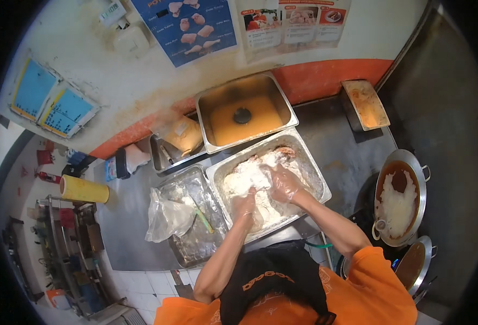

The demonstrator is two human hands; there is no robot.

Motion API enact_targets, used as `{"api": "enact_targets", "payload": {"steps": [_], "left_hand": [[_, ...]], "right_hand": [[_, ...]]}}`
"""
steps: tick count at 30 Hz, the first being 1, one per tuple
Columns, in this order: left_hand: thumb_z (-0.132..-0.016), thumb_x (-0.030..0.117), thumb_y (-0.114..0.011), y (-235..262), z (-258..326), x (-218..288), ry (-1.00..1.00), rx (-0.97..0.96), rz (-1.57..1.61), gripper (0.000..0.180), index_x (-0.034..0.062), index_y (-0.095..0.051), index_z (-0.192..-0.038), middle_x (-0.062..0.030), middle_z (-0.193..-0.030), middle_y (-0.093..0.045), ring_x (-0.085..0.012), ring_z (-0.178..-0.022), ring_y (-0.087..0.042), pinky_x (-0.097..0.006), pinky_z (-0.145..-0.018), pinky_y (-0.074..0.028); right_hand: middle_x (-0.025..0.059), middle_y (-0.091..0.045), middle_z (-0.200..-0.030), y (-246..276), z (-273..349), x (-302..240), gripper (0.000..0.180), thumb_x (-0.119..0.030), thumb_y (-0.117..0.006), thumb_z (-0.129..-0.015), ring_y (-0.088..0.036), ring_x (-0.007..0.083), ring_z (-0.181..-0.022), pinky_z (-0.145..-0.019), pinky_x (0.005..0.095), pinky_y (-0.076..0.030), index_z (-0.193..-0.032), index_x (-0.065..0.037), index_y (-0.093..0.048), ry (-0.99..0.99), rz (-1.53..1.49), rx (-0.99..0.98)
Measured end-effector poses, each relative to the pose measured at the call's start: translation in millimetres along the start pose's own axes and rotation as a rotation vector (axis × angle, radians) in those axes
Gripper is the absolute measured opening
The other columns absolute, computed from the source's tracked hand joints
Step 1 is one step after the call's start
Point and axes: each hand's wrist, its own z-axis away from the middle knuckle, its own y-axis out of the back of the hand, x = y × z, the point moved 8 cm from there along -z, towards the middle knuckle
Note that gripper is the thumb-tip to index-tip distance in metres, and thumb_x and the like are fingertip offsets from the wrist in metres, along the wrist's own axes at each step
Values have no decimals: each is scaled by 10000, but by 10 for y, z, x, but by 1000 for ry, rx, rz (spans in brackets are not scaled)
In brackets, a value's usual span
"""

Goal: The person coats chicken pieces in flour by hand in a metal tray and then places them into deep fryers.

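Lettering on 1 blue poster (191,27), 1 pale poster (295,26), 1 black apron (271,265); tiny marks on 2 blue sheets (68,110).

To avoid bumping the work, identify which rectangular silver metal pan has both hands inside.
The deep rectangular silver pan of white powder; only it has the left hand and right hand inside. The silver pan behind it holds orange liquid.

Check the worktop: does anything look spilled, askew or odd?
Yes: a crumpled plastic bag sprawls over the left edge of the flat metal tray, partly off it, near a green tool, which looks untidy. Nothing stands out in the pan of white powder, where the left hand and right hand are.
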Motion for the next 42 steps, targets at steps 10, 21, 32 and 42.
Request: {"api": "enact_targets", "payload": {"steps": [10, 21, 32, 42], "left_hand": [[-926, 305, -637, 136, 489, -370, 190, -317, 472, 570, -80, -464, -1310, -157, -1290, -541, -194, -1194, -456, -322, -1021, -349], [-868, 332, -701, 104, 144, -738, 242, -235, -1, 493, -73, -601, -1131, -109, -1035, -631, -152, -846, -569, -294, -669, -467], [-923, 281, -602, 52, 590, -17, 169, -295, 245, 288, 4, -621, -1001, -58, -832, -603, -150, -695, -555, -310, -573, -465], [-918, 425, -603, -129, 133, -262, -98, -266, 210, 516, -46, -633, -1126, -123, -1073, -630, -200, -934, -560, -356, -813, -454]], "right_hand": [[290, -630, -1040, 391, 251, 296, 745, -165, -613, -749, -627, 388, -976, -869, 417, -511, -1425, -2, -344, -55, 34, -160], [341, -434, -1365, -1063, 828, 885, 1197, -454, -783, -670, -430, 369, -1306, -1117, 356, -312, -1430, 169, -100, -658, -372, -47], [333, -455, -1327, 386, 798, -385, 994, -322, -809, -643, -438, 471, -1253, -1091, 440, -349, -1453, -48, -303, -267, -234, -12], [177, -653, -1085, -636, 728, 506, 480, -224, -726, -810, -635, 273, -956, -863, 380, -515, -1171, 67, -601, -812, -948, -202]]}}
